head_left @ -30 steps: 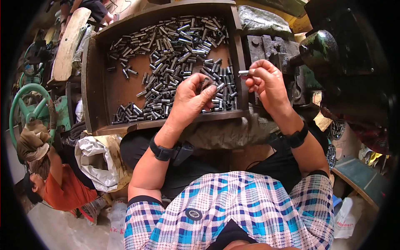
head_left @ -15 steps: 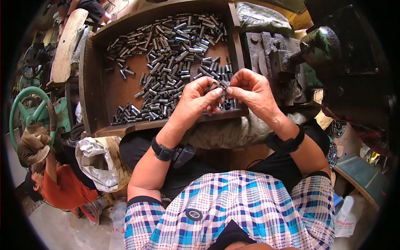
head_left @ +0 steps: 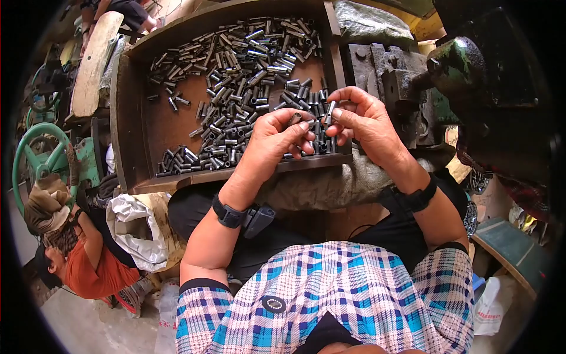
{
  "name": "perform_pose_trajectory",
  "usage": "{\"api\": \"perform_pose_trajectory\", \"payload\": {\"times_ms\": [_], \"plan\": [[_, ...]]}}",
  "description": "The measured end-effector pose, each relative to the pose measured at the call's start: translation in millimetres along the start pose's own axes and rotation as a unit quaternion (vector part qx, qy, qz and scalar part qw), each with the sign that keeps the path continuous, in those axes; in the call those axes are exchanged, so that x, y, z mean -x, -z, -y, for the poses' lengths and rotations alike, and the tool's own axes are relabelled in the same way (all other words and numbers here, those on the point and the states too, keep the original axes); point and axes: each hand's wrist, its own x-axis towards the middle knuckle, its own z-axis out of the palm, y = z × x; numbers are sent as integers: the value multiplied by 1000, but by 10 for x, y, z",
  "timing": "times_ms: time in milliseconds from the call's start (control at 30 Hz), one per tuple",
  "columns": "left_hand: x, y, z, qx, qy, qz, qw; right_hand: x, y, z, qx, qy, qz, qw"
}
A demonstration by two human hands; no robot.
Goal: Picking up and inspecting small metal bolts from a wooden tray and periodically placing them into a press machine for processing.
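Note:
Over the near right part of a wooden tray (head_left: 131, 112), both my hands hold short metal tubes. My left hand (head_left: 274, 137) pinches a dark metal tube (head_left: 295, 119) between thumb and forefinger, its other fingers curled below. Just to the right, my right hand (head_left: 365, 121) grips a shiny metal tube (head_left: 331, 111), which stands nearly upright between thumb and fingers. The two tubes are apart. Heaped loose in the tray lie a great many similar metal tubes (head_left: 236, 106), some close under my fingers.
Right of the tray stands a dark, greasy machine (head_left: 457, 65) with a metal block (head_left: 404, 82). A green handwheel (head_left: 44, 159) is at the left, near a person in an orange shirt (head_left: 97, 268). A white sack (head_left: 138, 227) stands beside my left leg.
My hands have moved apart; they met over a tube before. The right hand has shifted slightly right, turning its tube upright. The orange-shirted person's arm has dropped from the handwheel.

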Motion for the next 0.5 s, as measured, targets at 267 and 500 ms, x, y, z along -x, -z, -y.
{"api": "perform_pose_trajectory", "payload": {"times_ms": [267,500], "plan": [[-8,2,3,28,5,31,999,-17,12,-68,-11,-3,-7,1000],[1,-54,-26,1,46,62,997,5,-32,-36,84,26,-20,996]]}}
